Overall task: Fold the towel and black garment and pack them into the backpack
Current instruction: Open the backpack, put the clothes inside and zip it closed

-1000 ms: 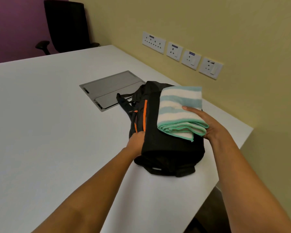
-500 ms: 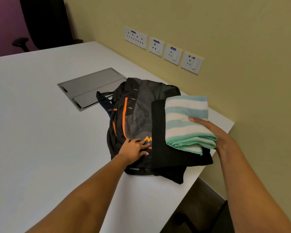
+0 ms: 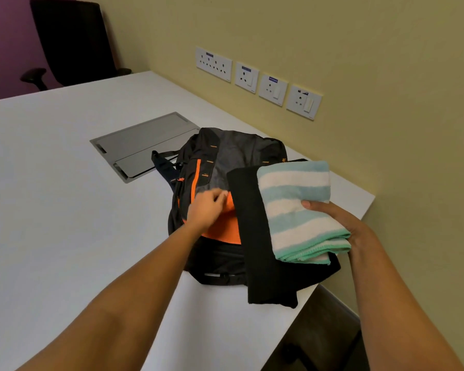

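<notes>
Your left hand [image 3: 208, 210] has gone from lying flat on the backpack [image 3: 225, 153] to pinching its flap up, baring the orange lining [image 3: 223, 228], while your right hand [image 3: 340, 223] clamps the folded towel [image 3: 295, 207] atop the black garment [image 3: 255, 236] just beside that opening, seemingly ready to load.

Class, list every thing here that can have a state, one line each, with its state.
backpack, lying flat, partly open, orange lining showing
towel, folded, on the black garment
black garment, folded, draped over the backpack
left hand, pinches the backpack's flap
right hand, holds the towel
table hatch, closed
</notes>
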